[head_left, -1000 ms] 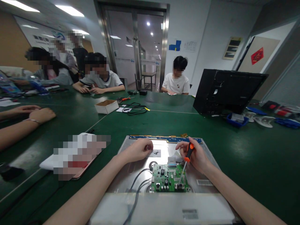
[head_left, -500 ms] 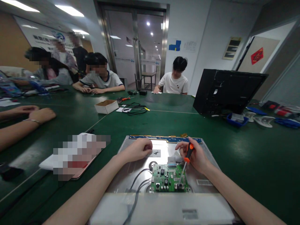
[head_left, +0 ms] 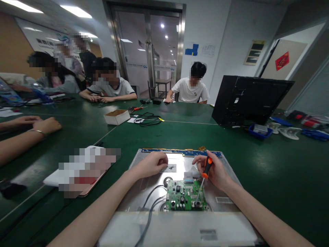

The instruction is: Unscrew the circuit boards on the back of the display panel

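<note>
A silver metal panel [head_left: 226, 185] lies face down on the green table in front of me, with a green circuit board [head_left: 185, 200] mounted near its middle. My right hand [head_left: 214, 169] grips an orange-and-black screwdriver [head_left: 206, 167], its shaft slanting down to the board's right part. My left hand [head_left: 151, 164] rests on the panel with curled fingers, fingertips beside a small strip holding a few screws [head_left: 170, 167]. Whether it pinches a screw is hidden. Grey cables [head_left: 151, 206] run from the board toward me.
A black monitor shell [head_left: 246, 101] stands at the right rear beside a blue tray [head_left: 259, 132]. A small cardboard box [head_left: 117, 117] and black cables [head_left: 149, 120] lie mid-table. A white pixelated sheet [head_left: 82, 169] lies left. Another person's arms [head_left: 23, 135] rest at the left; several people sit at the far side.
My hands and the screwdriver have stayed in place. The person in white across the table has stretched an arm out to the left.
</note>
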Demonstrator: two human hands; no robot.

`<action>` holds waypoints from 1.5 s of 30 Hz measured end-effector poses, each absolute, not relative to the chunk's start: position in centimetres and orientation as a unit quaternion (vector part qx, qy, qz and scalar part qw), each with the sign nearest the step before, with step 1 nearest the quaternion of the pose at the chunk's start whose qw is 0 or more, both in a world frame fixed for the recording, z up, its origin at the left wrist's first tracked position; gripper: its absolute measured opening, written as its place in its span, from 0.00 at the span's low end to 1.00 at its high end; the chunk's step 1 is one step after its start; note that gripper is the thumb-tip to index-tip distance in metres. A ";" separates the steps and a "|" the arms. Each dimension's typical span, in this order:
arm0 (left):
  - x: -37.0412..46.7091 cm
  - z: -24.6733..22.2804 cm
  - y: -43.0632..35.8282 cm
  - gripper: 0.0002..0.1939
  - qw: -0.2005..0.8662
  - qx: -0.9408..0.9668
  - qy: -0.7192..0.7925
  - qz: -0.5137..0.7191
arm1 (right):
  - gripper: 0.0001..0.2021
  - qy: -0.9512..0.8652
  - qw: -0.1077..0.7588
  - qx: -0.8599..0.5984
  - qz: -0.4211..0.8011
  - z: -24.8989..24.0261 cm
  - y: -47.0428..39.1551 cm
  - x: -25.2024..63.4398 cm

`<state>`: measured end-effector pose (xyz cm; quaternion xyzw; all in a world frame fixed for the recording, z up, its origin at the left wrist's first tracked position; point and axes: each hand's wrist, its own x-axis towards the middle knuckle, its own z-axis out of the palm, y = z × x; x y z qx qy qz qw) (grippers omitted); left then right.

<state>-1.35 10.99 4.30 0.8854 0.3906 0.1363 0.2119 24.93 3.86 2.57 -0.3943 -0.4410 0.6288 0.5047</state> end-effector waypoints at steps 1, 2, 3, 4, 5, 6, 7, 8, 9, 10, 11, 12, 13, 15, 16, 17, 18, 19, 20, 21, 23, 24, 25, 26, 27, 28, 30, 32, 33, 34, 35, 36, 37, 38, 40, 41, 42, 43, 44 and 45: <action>-1.3 4.3 11.0 0.06 0.212 0.885 0.391 0.138 | 0.31 -0.441 0.505 -0.396 0.627 2.6 3.8 24.9; -1.3 4.3 11.0 0.06 0.213 0.885 0.391 0.139 | 0.32 -0.440 0.506 -0.397 0.627 2.6 3.8 24.9; -1.3 4.3 11.0 0.06 0.213 0.885 0.391 0.140 | 0.32 -0.439 0.506 -0.399 0.626 2.6 3.8 24.9; -1.3 4.3 11.0 0.06 0.214 0.884 0.390 0.141 | 0.32 -0.436 0.506 -0.400 0.627 2.7 3.8 24.9; -1.3 4.3 11.0 0.06 0.215 0.884 0.390 0.141 | 0.32 -0.434 0.507 -0.401 0.627 2.7 3.8 24.8; -1.3 4.3 11.0 0.07 0.216 0.884 0.389 0.141 | 0.32 -0.432 0.507 -0.402 0.628 2.7 3.8 24.8; -1.3 4.3 11.0 0.07 0.217 0.885 0.388 0.140 | 0.32 -0.430 0.507 -0.402 0.629 2.7 3.8 24.8; -1.3 4.3 11.0 0.07 0.218 0.885 0.388 0.139 | 0.32 -0.428 0.508 -0.402 0.630 2.7 3.8 24.8; -1.3 4.4 11.0 0.07 0.220 0.885 0.387 0.137 | 0.32 -0.426 0.509 -0.403 0.630 2.7 3.8 24.8; -1.3 4.4 11.0 0.07 0.220 0.886 0.386 0.135 | 0.32 -0.424 0.510 -0.404 0.630 2.7 3.8 24.8; -1.3 4.4 11.0 0.07 0.220 0.886 0.386 0.133 | 0.32 -0.421 0.510 -0.405 0.631 2.7 3.8 24.8; -1.3 4.4 11.0 0.07 0.221 0.886 0.386 0.132 | 0.32 -0.420 0.509 -0.405 0.633 2.7 3.8 24.7; -1.3 4.3 11.1 0.06 0.220 0.886 0.386 0.131 | 0.32 -0.420 0.508 -0.404 0.634 2.7 3.8 24.7; -1.3 4.2 11.1 0.06 0.221 0.886 0.386 0.131 | 0.32 -0.421 0.504 -0.403 0.637 2.7 3.8 24.7; -1.3 4.2 11.0 0.06 0.221 0.886 0.385 0.131 | 0.32 -0.421 0.504 -0.403 0.637 2.6 3.8 24.7; -1.3 4.1 11.0 0.06 0.221 0.887 0.384 0.130 | 0.32 -0.421 0.505 -0.404 0.637 2.6 3.8 24.7; -1.3 4.1 11.0 0.06 0.222 0.887 0.384 0.130 | 0.32 -0.419 0.505 -0.405 0.637 2.6 3.8 24.7; -1.3 4.1 10.9 0.06 0.222 0.887 0.383 0.130 | 0.32 -0.418 0.506 -0.405 0.637 2.6 3.8 24.7; -1.3 4.1 10.9 0.06 0.222 0.887 0.383 0.130 | 0.32 -0.417 0.505 -0.406 0.637 2.6 3.8 24.7; -1.3 4.1 10.8 0.07 0.221 0.887 0.383 0.131 | 0.31 -0.417 0.505 -0.406 0.638 2.7 3.8 24.7; -1.3 4.0 10.7 0.07 0.222 0.888 0.381 0.134 | 0.32 -0.418 0.502 -0.408 0.638 2.7 3.8 24.7; -1.2 4.0 10.6 0.08 0.222 0.888 0.379 0.136 | 0.32 -0.418 0.501 -0.409 0.637 2.7 3.8 24.7; -1.2 4.0 10.5 0.09 0.223 0.889 0.376 0.138 | 0.32 -0.419 0.501 -0.411 0.636 2.8 3.8 24.6; -1.1 3.9 10.5 0.10 0.224 0.890 0.372 0.140 | 0.32 -0.418 0.500 -0.413 0.635 2.8 3.8 24.6; -1.0 3.8 10.4 0.10 0.224 0.891 0.369 0.143 | 0.32 -0.417 0.500 -0.415 0.635 2.8 3.8 24.6; -0.9 3.7 10.4 0.10 0.224 0.891 0.366 0.147 | 0.32 -0.416 0.501 -0.418 0.634 2.8 3.8 24.6; -0.6 3.4 10.4 0.09 0.222 0.893 0.360 0.155 | 0.31 -0.415 0.502 -0.421 0.631 2.8 3.7 24.5; -0.3 3.0 10.3 0.08 0.219 0.895 0.353 0.163 | 0.31 -0.414 0.503 -0.421 0.631 2.9 3.7 24.5; -0.2 2.8 10.3 0.08 0.218 0.896 0.350 0.167 | 0.32 -0.414 0.503 -0.421 0.631 2.9 3.7 24.5; -0.1 2.7 10.3 0.07 0.216 0.896 0.348 0.171 | 0.32 -0.413 0.503 -0.420 0.632 2.8 3.7 24.5; 0.0 2.5 10.3 0.07 0.215 0.896 0.346 0.175 | 0.31 -0.413 0.504 -0.420 0.632 2.8 3.7 24.5; 0.0 2.4 10.2 0.07 0.214 0.897 0.344 0.179 | 0.31 -0.412 0.504 -0.420 0.632 2.8 3.7 24.5; 0.1 2.3 10.3 0.07 0.213 0.897 0.343 0.182 | 0.30 -0.413 0.504 -0.420 0.632 2.8 3.7 24.5; 0.1 2.3 10.3 0.08 0.213 0.897 0.341 0.185 | 0.29 -0.414 0.504 -0.419 0.632 2.8 3.7 24.5; 0.1 2.3 10.3 0.10 0.213 0.897 0.338 0.190 | 0.29 -0.416 0.502 -0.420 0.631 2.7 3.8 24.5; 0.1 2.3 10.3 0.11 0.213 0.897 0.336 0.193 | 0.29 -0.417 0.502 -0.420 0.631 2.7 3.8 24.5; 0.0 2.3 10.3 0.11 0.212 0.897 0.336 0.195 | 0.29 -0.419 0.502 -0.420 0.629 2.7 3.8 24.5; 0.0 2.3 10.3 0.12 0.212 0.897 0.335 0.196 | 0.29 -0.420 0.502 -0.420 0.628 2.6 3.8 24.5; -0.1 2.3 10.4 0.12 0.211 0.897 0.335 0.196 | 0.29 -0.421 0.503 -0.419 0.627 2.6 3.8 24.5; -0.1 2.3 10.4 0.12 0.210 0.897 0.336 0.197 | 0.29 -0.422 0.504 -0.418 0.628 2.6 3.8 24.5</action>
